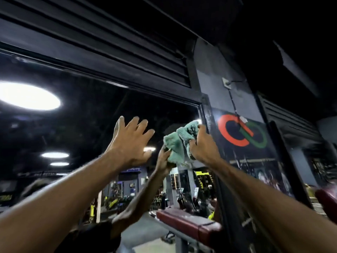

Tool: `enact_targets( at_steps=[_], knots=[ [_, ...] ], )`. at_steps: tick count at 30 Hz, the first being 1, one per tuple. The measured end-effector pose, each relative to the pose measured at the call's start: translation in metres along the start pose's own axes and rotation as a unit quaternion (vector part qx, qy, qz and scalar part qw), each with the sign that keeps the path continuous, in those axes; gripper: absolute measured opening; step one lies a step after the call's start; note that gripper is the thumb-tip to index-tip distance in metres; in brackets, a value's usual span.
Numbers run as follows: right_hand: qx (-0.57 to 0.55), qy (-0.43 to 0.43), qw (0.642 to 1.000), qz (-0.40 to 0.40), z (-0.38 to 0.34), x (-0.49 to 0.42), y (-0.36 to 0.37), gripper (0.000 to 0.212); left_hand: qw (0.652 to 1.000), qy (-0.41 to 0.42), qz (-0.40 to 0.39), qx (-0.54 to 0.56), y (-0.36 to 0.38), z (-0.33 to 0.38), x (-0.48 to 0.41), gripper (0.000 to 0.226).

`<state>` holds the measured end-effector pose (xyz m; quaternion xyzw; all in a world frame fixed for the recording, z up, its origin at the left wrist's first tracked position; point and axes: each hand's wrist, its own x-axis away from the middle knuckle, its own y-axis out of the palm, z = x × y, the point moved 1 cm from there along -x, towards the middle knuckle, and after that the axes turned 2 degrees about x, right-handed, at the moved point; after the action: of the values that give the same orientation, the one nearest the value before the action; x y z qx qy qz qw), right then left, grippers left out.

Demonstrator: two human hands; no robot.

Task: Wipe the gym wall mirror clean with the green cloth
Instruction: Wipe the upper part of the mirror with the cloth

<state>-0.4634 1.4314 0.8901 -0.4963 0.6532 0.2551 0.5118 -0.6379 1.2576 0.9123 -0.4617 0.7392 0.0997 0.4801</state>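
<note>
Nearest to me, two bare forearms reach up and away. The left hand [131,141] is open, fingers spread wide in front of the glass, and I can't tell whether the palm is touching it. The right hand [203,146] is clenched around the crumpled green terry cloth [177,143], knuckles out. That cloth sits high on the dark, glossy wall mirror [91,121], close to its upper right corner, and it meets its own reflection, so I judge it's on the glass. Watch the risks. The cloth is wadded into a lump, so only a small patch of nap likely touches, and a sweep could leave streaks. A loose frayed tail hangs below the fist and could drag a smear. If that bare left palm lands on the mirror, it may leave prints to wipe again. The corner is awkward too, because a soft bundle can ride up against the raised black frame [204,110] and skip the edge strip. Further off, the mirror shows round white ceiling lights and a maroon padded bench. Beyond the frame stands a matte grey pillar [215,70] carrying a red and green ring logo [242,132].
</note>
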Motion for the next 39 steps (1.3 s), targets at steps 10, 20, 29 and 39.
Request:
enact_targets(
  at_steps=[10,20,29,39],
  knots=[
    [-0.066,0.008,0.981,0.180,0.042,-0.162,0.036,0.034,0.997,-0.007,0.074,-0.015,0.001,0.008,-0.146,0.070],
    [0.064,-0.129,0.968,0.205,0.047,-0.175,0.039,0.038,0.995,-0.032,0.091,0.001,0.008,-0.008,-0.139,0.067],
    [-0.065,-0.195,0.966,0.159,0.060,-0.113,0.071,0.047,0.994,-0.052,0.093,0.012,0.011,0.002,-0.140,0.065],
    [-0.083,-0.210,0.956,0.186,0.061,-0.147,0.041,0.034,0.994,-0.075,0.082,0.011,0.013,0.006,-0.141,0.065]
  ],
)
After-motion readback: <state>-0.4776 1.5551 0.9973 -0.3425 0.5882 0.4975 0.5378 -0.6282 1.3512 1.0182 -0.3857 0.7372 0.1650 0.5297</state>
